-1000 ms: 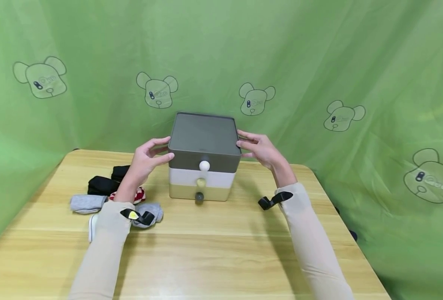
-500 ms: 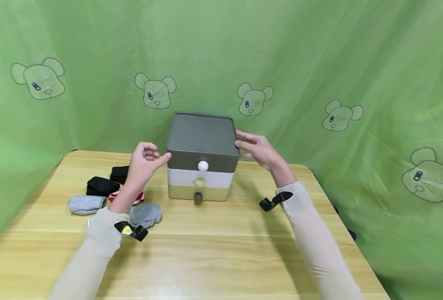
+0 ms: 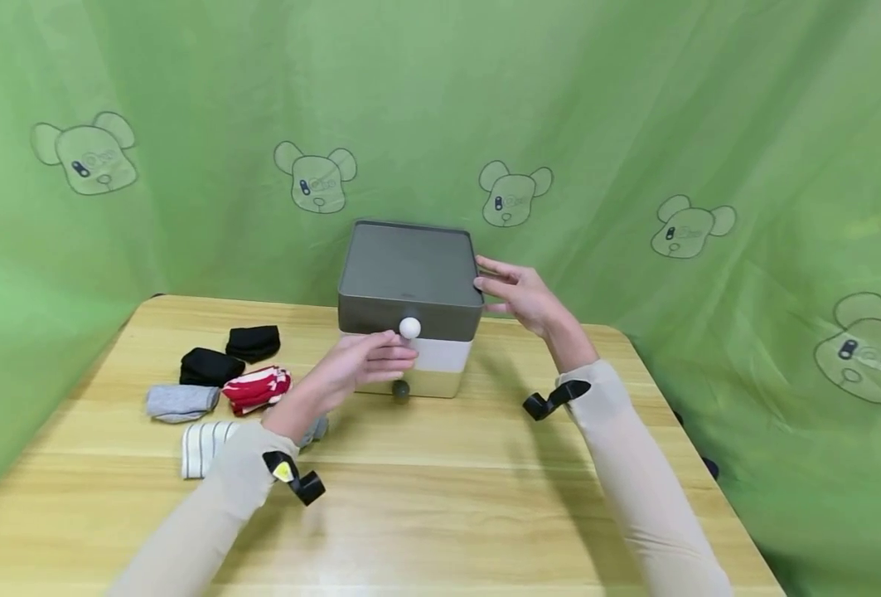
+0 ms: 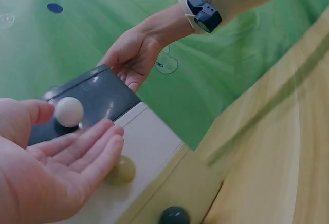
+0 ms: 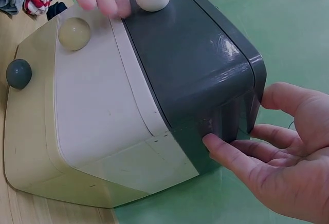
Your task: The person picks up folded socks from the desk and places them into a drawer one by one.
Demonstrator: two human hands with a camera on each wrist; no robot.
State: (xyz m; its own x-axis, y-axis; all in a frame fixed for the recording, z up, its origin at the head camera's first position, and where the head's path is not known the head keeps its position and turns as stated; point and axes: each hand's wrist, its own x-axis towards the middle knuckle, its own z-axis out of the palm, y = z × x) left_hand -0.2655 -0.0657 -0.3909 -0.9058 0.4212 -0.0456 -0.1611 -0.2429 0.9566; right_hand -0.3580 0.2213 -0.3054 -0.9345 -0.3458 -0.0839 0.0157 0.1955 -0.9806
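- While spread right hand [image 3: 524,296] touches drawer unit [image 3: 412,264] at its 3 o'clock side, left hand [image 3: 350,366], thumb and fingers parted, hovers near white knob [image 3: 410,328].
- Folded cloths [image 3: 256,390]: worktop [image 3: 440,514], 9 o'clock.

A three-tier drawer box [image 3: 410,274] is standing upright at the centre of the head frame, its front facing the lower edge, its fronts sitting flush. The glossy dark grey tier [image 3: 447,323] is forming the top, the white tier [image 3: 446,356] is lying in the middle and the beige tier [image 3: 440,384] is sitting at the bottom. A white knob [image 3: 409,328], a pale yellowish knob [image 5: 74,34] and a dark grey knob [image 3: 401,389] are jutting out, top to bottom. The right hand [image 3: 530,300] is touching the box's upper right side; the left hand [image 3: 358,365] is hovering just beside the white knob.
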